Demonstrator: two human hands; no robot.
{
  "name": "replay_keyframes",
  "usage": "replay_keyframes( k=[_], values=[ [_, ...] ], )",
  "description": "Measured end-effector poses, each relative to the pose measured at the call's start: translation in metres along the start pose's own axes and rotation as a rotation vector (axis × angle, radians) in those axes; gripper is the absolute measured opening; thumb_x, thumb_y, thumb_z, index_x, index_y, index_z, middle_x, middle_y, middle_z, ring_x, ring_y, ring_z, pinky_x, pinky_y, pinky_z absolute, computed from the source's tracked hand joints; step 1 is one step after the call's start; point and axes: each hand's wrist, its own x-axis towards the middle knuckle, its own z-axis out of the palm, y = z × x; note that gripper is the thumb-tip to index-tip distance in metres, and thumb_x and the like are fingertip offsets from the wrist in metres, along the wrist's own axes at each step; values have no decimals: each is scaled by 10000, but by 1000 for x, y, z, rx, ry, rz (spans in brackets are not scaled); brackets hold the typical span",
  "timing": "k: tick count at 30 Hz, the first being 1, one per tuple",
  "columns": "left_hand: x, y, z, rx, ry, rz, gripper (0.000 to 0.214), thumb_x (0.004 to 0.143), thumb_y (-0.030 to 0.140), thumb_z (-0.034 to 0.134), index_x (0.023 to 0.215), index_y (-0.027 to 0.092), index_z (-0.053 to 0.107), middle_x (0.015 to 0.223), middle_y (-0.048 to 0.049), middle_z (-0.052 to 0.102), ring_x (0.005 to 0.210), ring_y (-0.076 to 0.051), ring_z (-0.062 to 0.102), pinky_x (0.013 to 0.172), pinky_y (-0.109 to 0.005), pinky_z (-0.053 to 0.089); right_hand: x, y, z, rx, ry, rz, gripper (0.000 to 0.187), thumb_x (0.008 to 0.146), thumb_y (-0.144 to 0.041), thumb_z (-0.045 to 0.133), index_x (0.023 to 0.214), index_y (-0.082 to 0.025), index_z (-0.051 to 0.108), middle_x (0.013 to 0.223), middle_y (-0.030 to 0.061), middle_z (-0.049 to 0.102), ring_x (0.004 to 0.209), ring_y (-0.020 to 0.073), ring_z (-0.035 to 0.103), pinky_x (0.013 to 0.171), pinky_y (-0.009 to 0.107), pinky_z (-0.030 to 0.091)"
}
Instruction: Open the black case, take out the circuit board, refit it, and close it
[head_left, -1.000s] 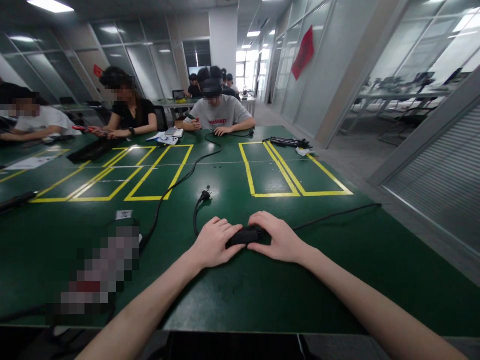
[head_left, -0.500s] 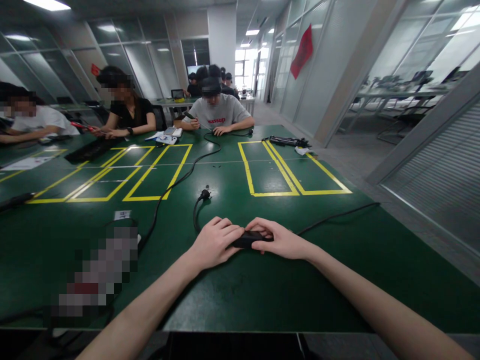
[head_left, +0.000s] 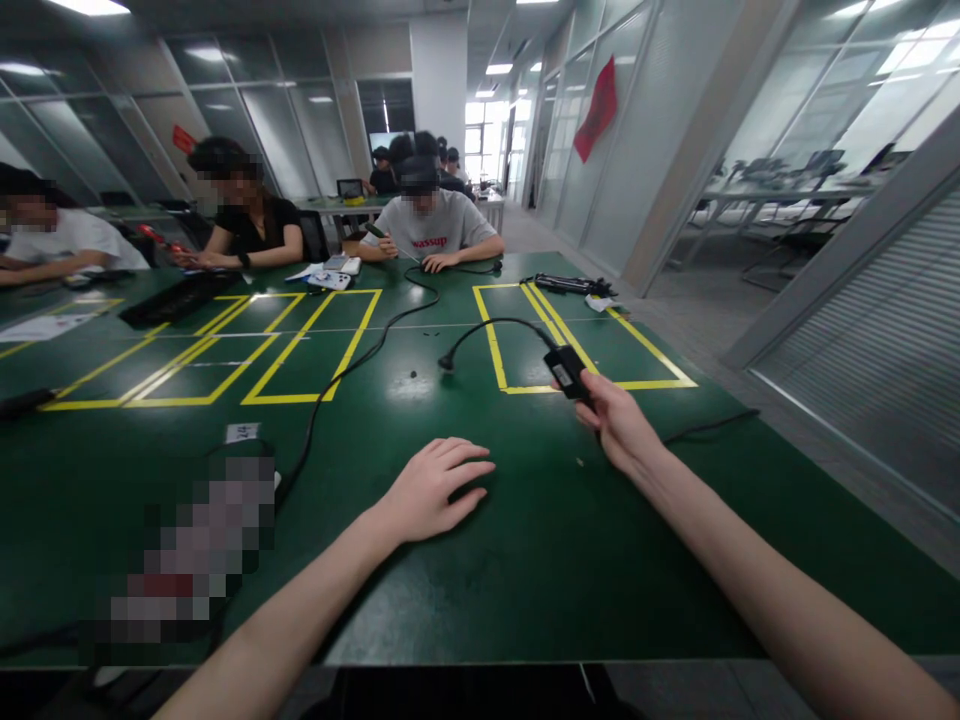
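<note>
My right hand [head_left: 619, 425] grips a black power adapter [head_left: 568, 370] and holds it just above the green table [head_left: 525, 560], near the front edge of a yellow-taped rectangle [head_left: 517, 345]. The adapter's short cable [head_left: 495, 325] arches left to a plug [head_left: 446, 362] near the table top. A second cable [head_left: 709, 425] trails right from my hand. My left hand [head_left: 435, 490] lies flat on the table with fingers spread, holding nothing.
Three people sit at the far side with tools and small devices. A long black cable [head_left: 352, 365] runs across the middle. Yellow-taped rectangles [head_left: 247, 350] mark the left half. A black device [head_left: 570, 285] lies far right. A blurred-out object [head_left: 195, 545] sits near left.
My right hand lifted the adapter away from between both hands and carried it forward and right; its plug dragged along. My left hand let go and stayed flat on the table.
</note>
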Motion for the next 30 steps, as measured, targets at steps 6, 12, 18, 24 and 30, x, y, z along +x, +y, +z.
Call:
replay_keyframes(
  k=[6,12,18,24,30],
  values=[
    [0,-2,2,-90,-34,-76,213,1006,277,586,1151,202,723,1180,-85,751,1098,-230,688,956,-397,548,42,-8,-61,-74,412,-298,524,637,-644,832,809,-231,558,772,21,746,406,66,368,374,214,276],
    [0,-4,4,-125,-66,-98,180,1004,268,595,1098,205,735,1125,-62,770,1055,-213,701,935,-375,543,55,16,-103,-785,433,-251,393,620,-496,817,859,-215,682,925,103,767,821,268,701,719,373,551],
    [-2,-7,3,-131,-65,-120,194,1012,285,578,1086,207,739,1112,-66,775,1039,-210,703,930,-368,549,57,28,-119,-1054,449,-158,428,697,-500,743,1007,-205,731,1021,127,777,903,318,711,820,447,553],
    [-1,-7,3,-140,-64,-108,175,1007,264,590,1073,198,739,1101,-63,778,1037,-210,706,928,-370,554,60,29,-122,-1135,658,-134,432,732,-494,734,1029,-181,728,1048,174,768,993,367,703,847,475,550],
    [-2,-7,3,-142,-52,-117,171,1002,269,601,1070,206,745,1096,-63,777,1035,-210,706,922,-364,567,59,27,-121,-1091,601,-102,385,731,-455,738,1008,-189,717,1076,157,769,996,343,705,879,454,528]
  ],
)
